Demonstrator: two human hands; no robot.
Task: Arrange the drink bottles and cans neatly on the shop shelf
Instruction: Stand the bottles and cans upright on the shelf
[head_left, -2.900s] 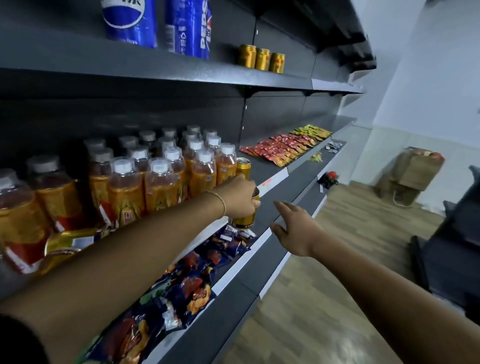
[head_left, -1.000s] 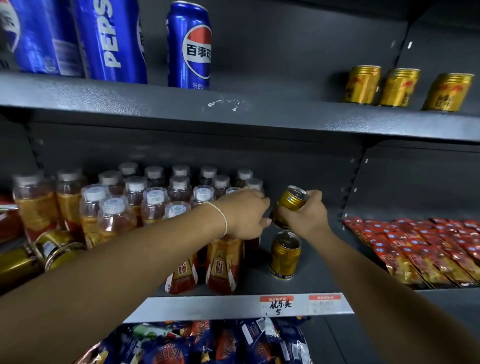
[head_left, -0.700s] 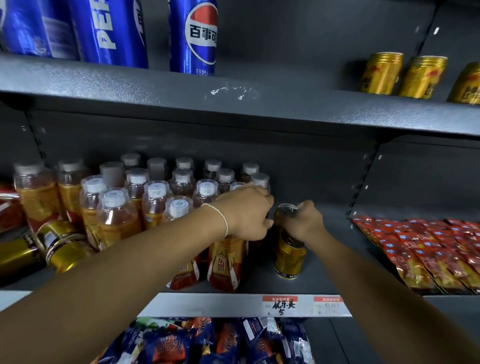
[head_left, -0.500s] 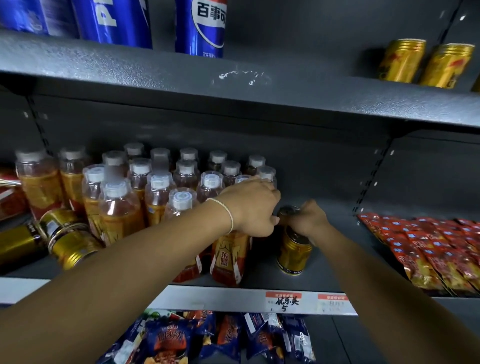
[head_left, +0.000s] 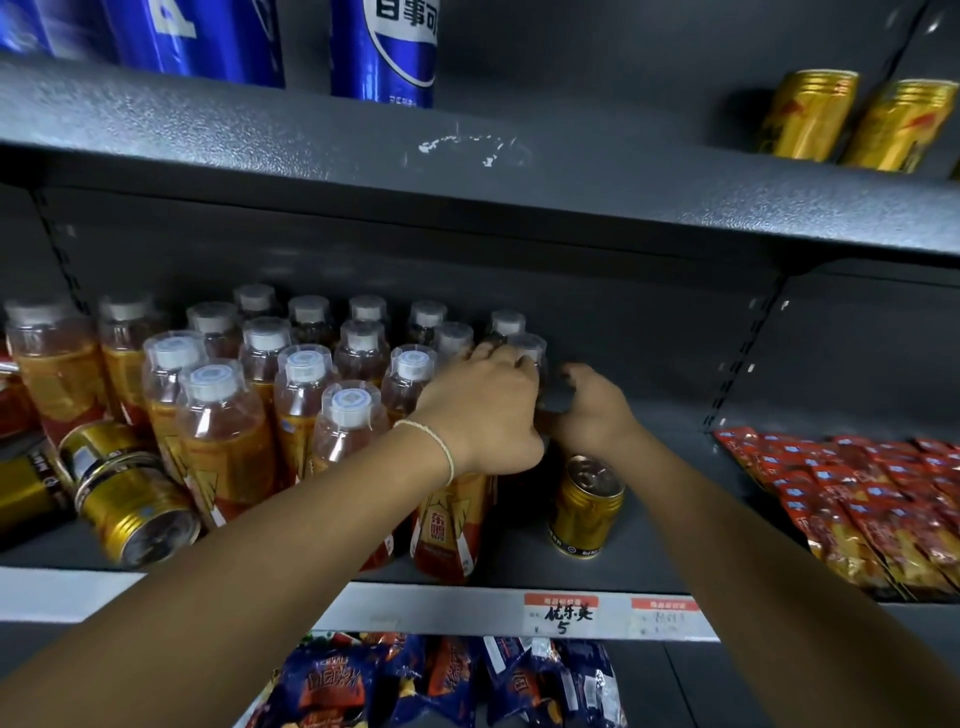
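Can (head_left: 558, 396), held tilted in the air by the right hand (head_left: 592, 413) a second ago, now looks lowered onto the shelf (head_left: 675, 525), behind the front can (head_left: 587, 512) and just right of the bottles (head_left: 353, 415), so a file of cans is starting. Right fingers curl round its top, mostly hiding it. The left hand (head_left: 483, 410) lies knuckles-up over the rightmost bottle tops, fingers bent; I cannot tell whether it grips one.

I'm in a shop: a handwritten price tag (head_left: 561, 614) sits on the metal shelf (head_left: 670, 525) edge. Above the tag stand rows of identical drink bottles (head_left: 223, 415); below it lie snack packets (head_left: 441, 680).
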